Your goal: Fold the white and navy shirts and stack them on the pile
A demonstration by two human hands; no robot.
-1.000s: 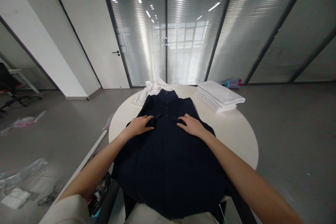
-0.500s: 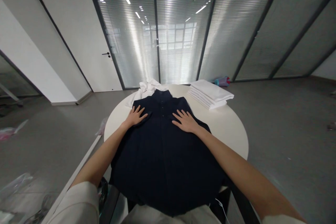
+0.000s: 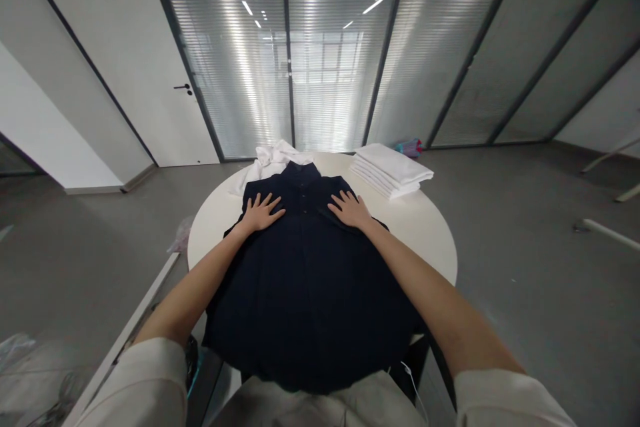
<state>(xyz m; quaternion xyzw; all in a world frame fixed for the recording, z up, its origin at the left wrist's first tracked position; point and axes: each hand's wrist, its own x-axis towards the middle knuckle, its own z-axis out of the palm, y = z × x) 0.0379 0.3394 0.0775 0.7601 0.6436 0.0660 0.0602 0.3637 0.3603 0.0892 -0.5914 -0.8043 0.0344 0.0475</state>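
Flatly, left hand (image 3: 258, 216) and right hand (image 3: 353, 212) touch the plain navy shirt (image 3: 310, 287).

Got one plain dark navy shirt (image 3: 307, 287), lying front up, spread out on the round white table (image 3: 425, 233). Points collar (image 3: 301, 173) to 12 o'clock. Shows small buttons (image 3: 303, 196) just below it, with centre seam running toward 6. Widens down to hem (image 3: 310, 381), overhanging the table edge at 6 o'clock. Can't trace sleeves clearly.
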